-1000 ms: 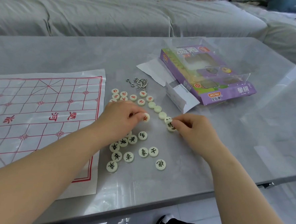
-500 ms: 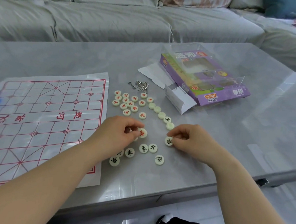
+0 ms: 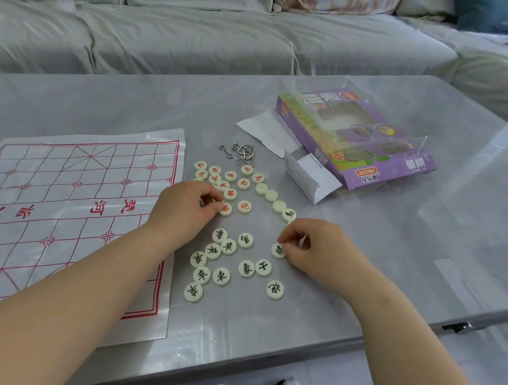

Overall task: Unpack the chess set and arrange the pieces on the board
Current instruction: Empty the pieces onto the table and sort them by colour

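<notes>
White board sheet (image 3: 76, 211) with red grid lying flat at left, cream round red-marked pieces (image 3: 230, 176) clustered just beside its right edge, black-marked pieces (image 3: 228, 246) grouped nearer, three blank-faced pieces (image 3: 271, 195) in a diagonal row, opened purple box (image 3: 413, 168) farther right

Soft, even daylight fills the scene, moderately bright with a cool greenish cast. The glossy grey marble-look bench (image 3: 392, 245) carries broad pale reflections, strongest toward its right side. Glare patches streak the shiny white plastic board sheet with red lines (image 3: 67, 216), washing out parts of the grid. The left hand (image 3: 183, 209) and right hand (image 3: 317, 249) throw only faint, diffuse shadows. Characters on the small round cream chess pieces (image 3: 245, 241) look slightly smeared. Wide-angle distortion bows the bench edge and stretches the forearms at the bottom. The pale grey fabric sofa (image 3: 196, 40) looks soft.
</notes>
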`<state>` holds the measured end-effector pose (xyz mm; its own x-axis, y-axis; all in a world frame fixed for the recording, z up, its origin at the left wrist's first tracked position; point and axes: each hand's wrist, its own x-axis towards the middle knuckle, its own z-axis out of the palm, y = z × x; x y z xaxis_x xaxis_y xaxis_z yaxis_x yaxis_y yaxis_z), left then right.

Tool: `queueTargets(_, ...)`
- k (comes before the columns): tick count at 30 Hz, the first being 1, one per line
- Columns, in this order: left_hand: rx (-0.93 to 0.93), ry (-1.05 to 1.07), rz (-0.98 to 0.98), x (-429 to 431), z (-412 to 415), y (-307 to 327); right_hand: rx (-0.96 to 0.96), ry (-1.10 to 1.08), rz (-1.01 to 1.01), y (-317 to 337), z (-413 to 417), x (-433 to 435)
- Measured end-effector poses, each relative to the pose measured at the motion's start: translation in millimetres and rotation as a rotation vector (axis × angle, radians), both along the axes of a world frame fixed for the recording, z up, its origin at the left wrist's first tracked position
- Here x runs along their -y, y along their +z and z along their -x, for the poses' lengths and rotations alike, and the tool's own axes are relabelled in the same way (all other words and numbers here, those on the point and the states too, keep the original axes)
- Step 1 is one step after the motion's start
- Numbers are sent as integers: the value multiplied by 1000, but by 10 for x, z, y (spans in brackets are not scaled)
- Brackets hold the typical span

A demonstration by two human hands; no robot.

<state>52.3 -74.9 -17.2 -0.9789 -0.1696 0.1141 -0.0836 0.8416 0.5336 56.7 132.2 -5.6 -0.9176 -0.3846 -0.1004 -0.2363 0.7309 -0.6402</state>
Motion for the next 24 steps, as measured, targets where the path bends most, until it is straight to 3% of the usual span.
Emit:
queueTargets(4,-17,-16,-7,-21,70,-10,21,35,-16,-3,7,65)
queueTargets(8,-81,-39,-1,-21,92,-16,-180,-146,46,-40,164,145)
queueTargets(12,-223,-162,26,-80,99,51,-234,-184,-111,-117,266,290)
queueTargets(14,-203,-263,80,-157,162,87,-247,-185,-185,-163,293,337)
queueTargets(20,-11,-540,293,-349,461,100,-237,-196,-143,-153,365,223)
queueTargets(24,4,-592,435,-414,545,50,-198,-147,-140,-137,333,94)
